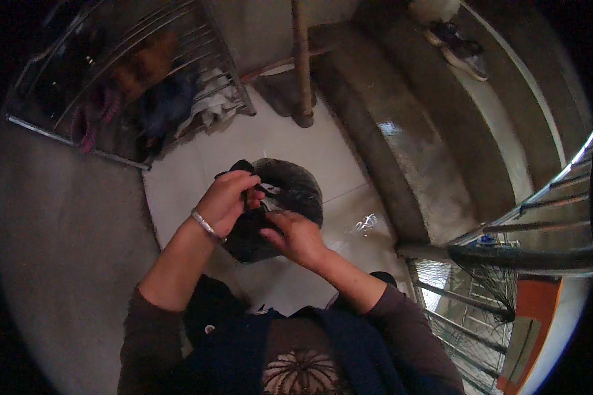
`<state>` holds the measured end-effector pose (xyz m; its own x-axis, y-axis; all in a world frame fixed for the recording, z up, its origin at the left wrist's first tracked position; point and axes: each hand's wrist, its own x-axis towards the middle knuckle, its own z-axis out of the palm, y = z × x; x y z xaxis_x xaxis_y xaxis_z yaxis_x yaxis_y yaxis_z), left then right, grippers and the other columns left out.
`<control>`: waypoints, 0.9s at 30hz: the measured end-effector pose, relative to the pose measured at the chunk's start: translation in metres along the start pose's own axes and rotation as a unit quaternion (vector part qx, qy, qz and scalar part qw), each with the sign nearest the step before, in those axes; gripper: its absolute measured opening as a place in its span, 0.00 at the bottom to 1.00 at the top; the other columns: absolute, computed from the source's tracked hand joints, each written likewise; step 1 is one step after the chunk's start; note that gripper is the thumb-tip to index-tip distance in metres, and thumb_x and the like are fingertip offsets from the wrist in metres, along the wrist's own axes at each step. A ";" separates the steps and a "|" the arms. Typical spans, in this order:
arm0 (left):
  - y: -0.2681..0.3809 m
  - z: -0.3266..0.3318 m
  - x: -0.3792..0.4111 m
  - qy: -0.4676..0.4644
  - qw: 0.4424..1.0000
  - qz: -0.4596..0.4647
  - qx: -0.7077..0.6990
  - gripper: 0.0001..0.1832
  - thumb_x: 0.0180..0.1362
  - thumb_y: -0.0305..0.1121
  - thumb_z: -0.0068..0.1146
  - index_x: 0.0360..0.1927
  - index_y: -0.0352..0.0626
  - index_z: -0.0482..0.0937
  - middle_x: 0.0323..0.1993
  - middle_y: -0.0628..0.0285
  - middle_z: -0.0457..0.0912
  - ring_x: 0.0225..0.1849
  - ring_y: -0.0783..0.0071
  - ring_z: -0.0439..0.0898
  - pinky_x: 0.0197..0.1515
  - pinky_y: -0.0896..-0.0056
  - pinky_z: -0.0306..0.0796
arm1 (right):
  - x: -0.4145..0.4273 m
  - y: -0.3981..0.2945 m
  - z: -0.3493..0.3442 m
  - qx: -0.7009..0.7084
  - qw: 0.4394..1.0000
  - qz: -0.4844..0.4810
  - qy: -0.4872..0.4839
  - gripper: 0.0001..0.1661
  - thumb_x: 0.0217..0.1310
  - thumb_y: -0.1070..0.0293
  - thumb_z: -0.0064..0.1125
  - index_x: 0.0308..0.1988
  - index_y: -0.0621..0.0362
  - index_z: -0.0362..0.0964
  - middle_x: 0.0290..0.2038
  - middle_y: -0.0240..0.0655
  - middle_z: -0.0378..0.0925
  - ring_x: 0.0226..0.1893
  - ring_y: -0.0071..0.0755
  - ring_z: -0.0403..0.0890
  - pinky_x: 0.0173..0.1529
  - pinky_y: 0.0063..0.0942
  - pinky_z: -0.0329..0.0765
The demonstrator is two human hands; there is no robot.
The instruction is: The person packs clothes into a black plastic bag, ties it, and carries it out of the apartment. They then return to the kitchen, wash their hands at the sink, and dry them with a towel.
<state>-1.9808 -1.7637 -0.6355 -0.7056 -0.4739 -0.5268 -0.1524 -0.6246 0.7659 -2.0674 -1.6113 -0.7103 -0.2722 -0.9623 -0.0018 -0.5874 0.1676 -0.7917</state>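
A dark, rounded bag-like bundle, black on the near side and greyish on the far right, is in front of me above the pale floor. My left hand, with a silver bracelet at the wrist, pinches a piece of its black material near the top. Between the hands a small light patch shows inside dark folds. My right hand lies against the bundle's near right side, its fingertips by a thin dark strip. Its thumb is apart from the fingers, and the curled fingers are partly hidden.
A metal rack with cloths and pink-patterned items stands at the far left. A brown pole rises ahead. Concrete steps climb on the right, with a pair of shoes on them. Railing with netting is at the lower right.
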 end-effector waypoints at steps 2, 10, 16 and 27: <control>0.001 0.011 -0.002 0.008 1.000 -0.002 0.016 0.05 0.52 0.31 0.54 0.32 0.43 0.74 0.30 0.67 0.74 0.32 0.75 0.73 0.32 0.75 0.65 | 0.011 -0.008 -0.001 0.091 0.980 -0.157 0.087 0.24 0.48 0.51 0.58 0.38 0.60 0.71 0.33 0.46 0.73 0.38 0.51 0.73 0.41 0.41 0.69; -0.004 0.019 0.000 0.015 0.956 -0.019 0.294 0.08 0.51 0.36 0.56 0.29 0.43 0.76 0.27 0.70 0.71 0.32 0.78 0.68 0.37 0.77 0.63 | 0.025 0.004 0.041 0.431 0.900 0.064 -0.005 0.17 0.55 0.62 0.50 0.40 0.64 0.69 0.33 0.38 0.74 0.34 0.27 0.72 0.40 0.27 0.69; -0.010 0.009 0.004 0.108 0.820 0.112 0.551 0.10 0.44 0.39 0.60 0.25 0.45 0.78 0.27 0.61 0.71 0.37 0.66 0.70 0.41 0.70 0.64 | 0.026 0.012 0.020 0.507 0.847 0.127 -0.095 0.12 0.56 0.64 0.48 0.36 0.60 0.71 0.28 0.25 0.69 0.31 0.18 0.66 0.36 0.19 0.66; -0.007 0.004 0.011 -0.043 0.990 -0.082 0.105 0.10 0.52 0.35 0.55 0.34 0.44 0.70 0.27 0.67 0.72 0.23 0.77 0.67 0.23 0.79 0.61 | 0.020 0.021 -0.018 0.509 0.838 0.112 -0.161 0.04 0.51 0.71 0.51 0.31 0.56 0.69 0.31 0.26 0.72 0.34 0.17 0.70 0.40 0.17 0.66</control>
<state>-1.9905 -1.7623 -0.6450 -0.7150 -0.3158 -0.6238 -0.4045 -0.5409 0.7375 -2.0988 -1.6230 -0.7156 0.0273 -0.9664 -0.2555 0.4505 0.2401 -0.8599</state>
